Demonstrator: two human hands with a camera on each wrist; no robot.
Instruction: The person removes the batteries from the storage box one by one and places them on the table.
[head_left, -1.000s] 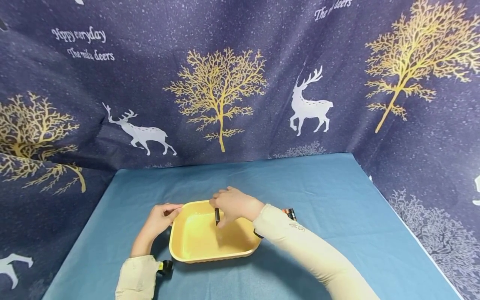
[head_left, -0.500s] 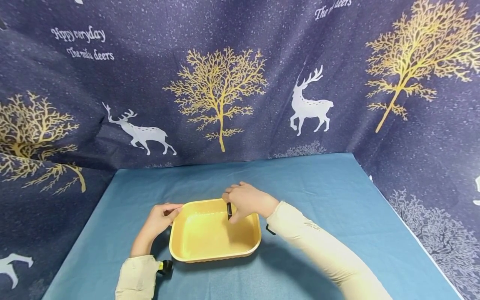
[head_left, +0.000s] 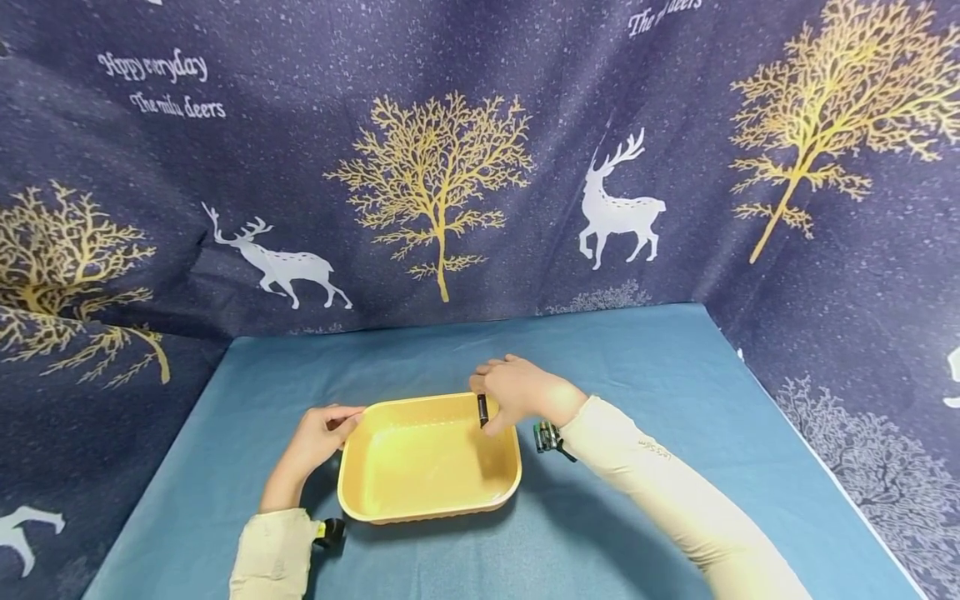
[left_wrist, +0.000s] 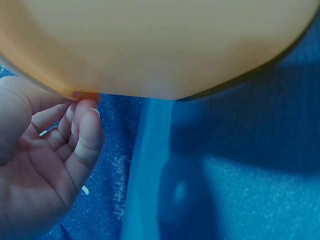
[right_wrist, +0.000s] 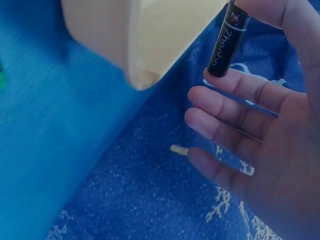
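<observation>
A yellow plastic basin (head_left: 420,467) stands on the blue cloth. At its far left corner my left hand (head_left: 318,437) pinches the rim; the left wrist view shows thumb and fingertips of the left hand (left_wrist: 55,145) at the basin's edge. My right hand (head_left: 521,390) is over the basin's far right corner. Between thumb and index finger it pinches a small black battery (head_left: 482,411) by its two ends. In the right wrist view the battery (right_wrist: 227,42) reads "Zhenbo", and the other fingers are spread apart.
Several batteries (head_left: 546,436) lie side by side on the cloth right of the basin, partly hidden by the right forearm. A dark blue curtain (head_left: 480,192) with deer and trees hangs behind and beside the blue-covered table (head_left: 645,358).
My right hand has moved right with the battery, from above the basin's middle to its far right corner. The batteries beside the basin have come into view again. My left hand keeps its place.
</observation>
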